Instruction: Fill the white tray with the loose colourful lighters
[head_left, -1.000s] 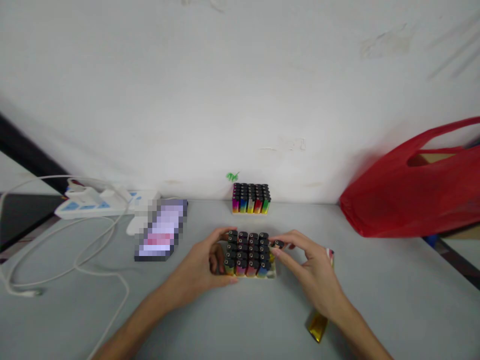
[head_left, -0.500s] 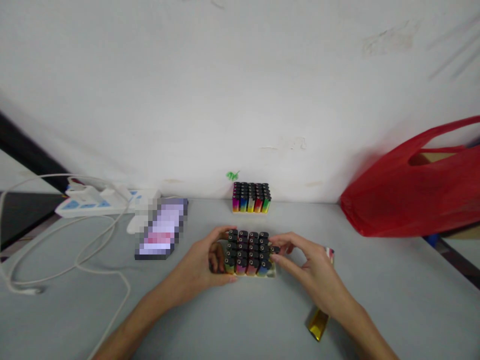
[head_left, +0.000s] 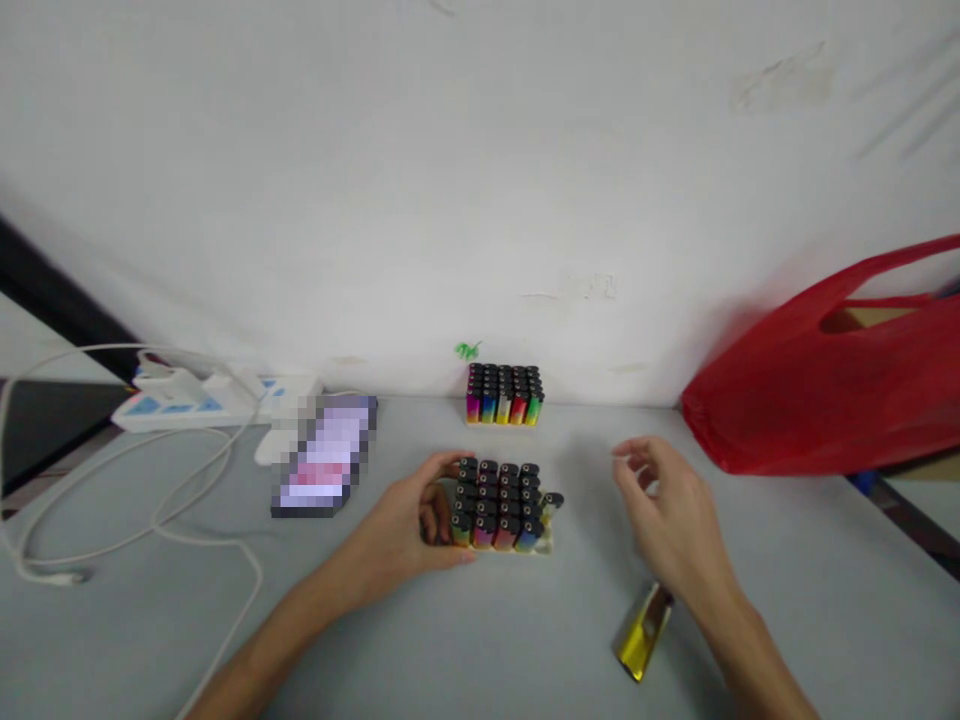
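Observation:
A tray of black-topped, rainbow-bodied lighters [head_left: 498,506] stands on the grey table in front of me. My left hand [head_left: 409,530] is wrapped round the tray's left side and holds it. One more lighter [head_left: 552,500] stands at the tray's right edge, touched by neither hand. Off to the right, my right hand [head_left: 671,510] hovers above the table with its fingers loosely curled and nothing visible in them. A second full block of lighters [head_left: 503,394] stands against the wall behind.
A gold lighter [head_left: 642,643] lies on the table under my right forearm. A red plastic bag [head_left: 832,395] fills the right side. At the left lie a phone [head_left: 326,455], a white power strip [head_left: 202,403] and loose white cables [head_left: 150,520].
My right hand let go of the lighter at the tray's right edge and drew back to the right. My left hand kept its hold on the tray.

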